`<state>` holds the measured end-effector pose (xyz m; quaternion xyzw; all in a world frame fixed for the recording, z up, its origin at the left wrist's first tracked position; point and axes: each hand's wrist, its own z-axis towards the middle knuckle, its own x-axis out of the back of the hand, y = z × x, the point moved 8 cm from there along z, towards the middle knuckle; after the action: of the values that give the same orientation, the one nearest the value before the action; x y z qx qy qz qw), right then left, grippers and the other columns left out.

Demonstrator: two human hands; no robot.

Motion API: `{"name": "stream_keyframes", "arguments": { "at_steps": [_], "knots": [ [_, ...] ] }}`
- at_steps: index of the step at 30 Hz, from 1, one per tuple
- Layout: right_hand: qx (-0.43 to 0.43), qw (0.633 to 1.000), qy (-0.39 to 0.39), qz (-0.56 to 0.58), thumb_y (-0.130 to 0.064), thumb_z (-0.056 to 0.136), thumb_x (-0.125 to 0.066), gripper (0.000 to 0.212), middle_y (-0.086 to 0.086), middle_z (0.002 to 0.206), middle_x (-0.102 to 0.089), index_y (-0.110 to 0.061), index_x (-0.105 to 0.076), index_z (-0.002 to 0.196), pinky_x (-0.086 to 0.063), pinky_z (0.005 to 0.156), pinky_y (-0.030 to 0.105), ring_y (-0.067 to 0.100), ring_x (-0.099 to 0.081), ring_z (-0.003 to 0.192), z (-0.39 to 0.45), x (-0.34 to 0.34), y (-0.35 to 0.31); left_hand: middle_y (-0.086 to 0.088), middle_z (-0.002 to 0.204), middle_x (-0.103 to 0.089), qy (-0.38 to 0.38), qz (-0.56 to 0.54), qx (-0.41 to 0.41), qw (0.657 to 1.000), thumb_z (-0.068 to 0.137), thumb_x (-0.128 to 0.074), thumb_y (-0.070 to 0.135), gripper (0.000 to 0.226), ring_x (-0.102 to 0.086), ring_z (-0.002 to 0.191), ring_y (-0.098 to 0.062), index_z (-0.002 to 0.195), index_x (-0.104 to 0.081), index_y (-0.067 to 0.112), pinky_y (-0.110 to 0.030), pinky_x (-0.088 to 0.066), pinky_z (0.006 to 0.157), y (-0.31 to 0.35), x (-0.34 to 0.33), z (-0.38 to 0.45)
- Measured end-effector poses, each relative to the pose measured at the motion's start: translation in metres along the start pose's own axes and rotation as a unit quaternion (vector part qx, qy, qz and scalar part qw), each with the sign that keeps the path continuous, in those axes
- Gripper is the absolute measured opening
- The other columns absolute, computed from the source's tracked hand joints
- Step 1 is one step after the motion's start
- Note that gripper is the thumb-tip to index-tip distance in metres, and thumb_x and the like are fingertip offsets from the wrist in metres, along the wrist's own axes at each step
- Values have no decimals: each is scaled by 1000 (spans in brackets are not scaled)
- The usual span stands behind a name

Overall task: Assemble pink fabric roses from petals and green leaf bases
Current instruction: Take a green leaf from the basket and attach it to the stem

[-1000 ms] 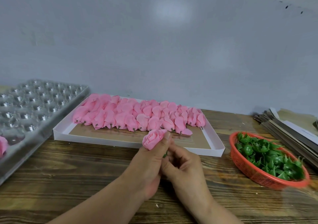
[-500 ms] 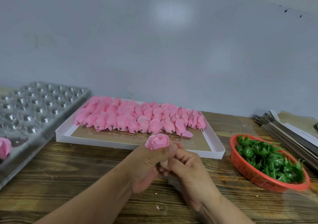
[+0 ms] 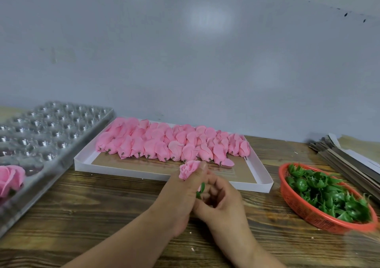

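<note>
My left hand (image 3: pixel 182 193) grips a pink fabric rose (image 3: pixel 188 168) between thumb and fingers, bloom pointing up, just in front of the white tray. My right hand (image 3: pixel 221 201) is pressed against it from the right, fingers curled under the bloom around a green leaf base (image 3: pixel 201 190) that only partly shows. Several pink rose heads (image 3: pixel 172 144) with short stems lie in rows in the white tray (image 3: pixel 123 170). Loose green leaf bases (image 3: pixel 327 193) fill a red basket (image 3: pixel 304 212) at the right.
A clear plastic blister tray (image 3: pixel 47 130) with round cups lies at the left, with one finished pink rose (image 3: pixel 10 178) at its near end. A stack of flat cardboard pieces (image 3: pixel 347 158) sits behind the basket. The wooden table (image 3: pixel 92 216) meets a grey wall behind.
Both hands stay joined at the rose. The bloom has tilted slightly left, and a bit of the green leaf base now shows between my hands.
</note>
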<state>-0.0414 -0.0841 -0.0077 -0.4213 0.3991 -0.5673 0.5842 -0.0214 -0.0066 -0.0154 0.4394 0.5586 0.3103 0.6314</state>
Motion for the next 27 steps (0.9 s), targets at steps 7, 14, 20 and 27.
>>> {"name": "stream_keyframes", "arguments": {
  "at_steps": [7,14,20,27],
  "knots": [
    [2,999,-13,37,-7,69,-65,20,24,68,-55,-11,-71,88,-37,66,38,23,-46,68,3,4,-4,-14,83,-64,-70,13,-21,997,74,-77,30,18,-62,81,-25,80,-73,14,-40,-50,76,4,-8,-1],
    [-76,976,-124,160,-17,64,-77,11,4,62,-63,-14,-73,73,-50,59,21,10,-58,57,4,-6,4,-4,75,-61,-157,62,19,986,59,-85,41,39,-50,65,-13,90,-76,20,-20,-36,47,1,-9,0],
    [-127,963,-138,194,-17,60,-76,17,5,63,-62,-13,-74,76,-49,61,23,10,-57,56,4,-6,12,-3,67,-55,-165,70,20,984,59,-78,41,56,-44,50,-8,103,-69,7,-20,-37,46,1,-11,0],
    [-115,970,-89,196,-5,71,-73,24,14,80,-68,-3,-70,95,-53,64,25,17,-63,68,3,-7,12,-17,80,-55,-107,37,-7,994,53,-85,49,71,-55,63,-18,97,-63,-2,-24,-45,50,3,-5,4]
  ]
}}
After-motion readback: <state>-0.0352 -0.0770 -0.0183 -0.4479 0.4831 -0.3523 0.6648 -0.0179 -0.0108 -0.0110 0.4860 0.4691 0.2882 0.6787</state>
